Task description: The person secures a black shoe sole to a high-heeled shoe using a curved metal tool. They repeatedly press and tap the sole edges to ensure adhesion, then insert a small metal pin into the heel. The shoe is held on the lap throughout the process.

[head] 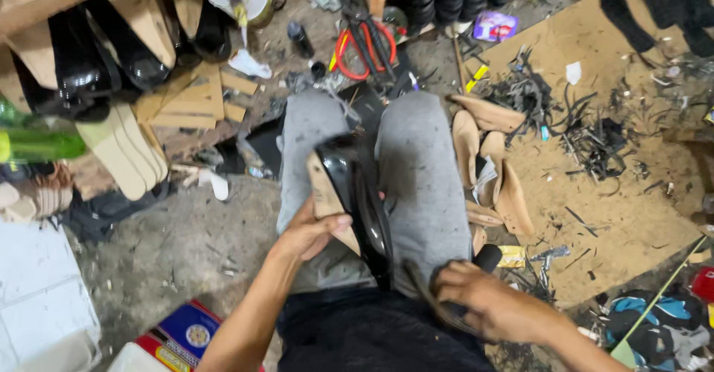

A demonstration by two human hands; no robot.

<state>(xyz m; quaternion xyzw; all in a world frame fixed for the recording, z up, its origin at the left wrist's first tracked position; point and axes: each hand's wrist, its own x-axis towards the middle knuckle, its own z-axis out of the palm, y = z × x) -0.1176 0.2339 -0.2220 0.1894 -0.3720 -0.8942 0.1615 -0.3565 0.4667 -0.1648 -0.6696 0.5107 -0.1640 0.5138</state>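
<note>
My left hand grips a glossy black shoe with a tan insole, holding it upright between my knees on my grey trousers. My right hand is closed around a dark-handled tool low on my right thigh, just right of the shoe's heel end. The tool's working end is hidden under my fingers.
Tan insoles lie beside my right leg on brown cardboard strewn with black scraps. Red-handled pliers lie ahead, black shoes and insoles at the left, a green bottle, white tiles.
</note>
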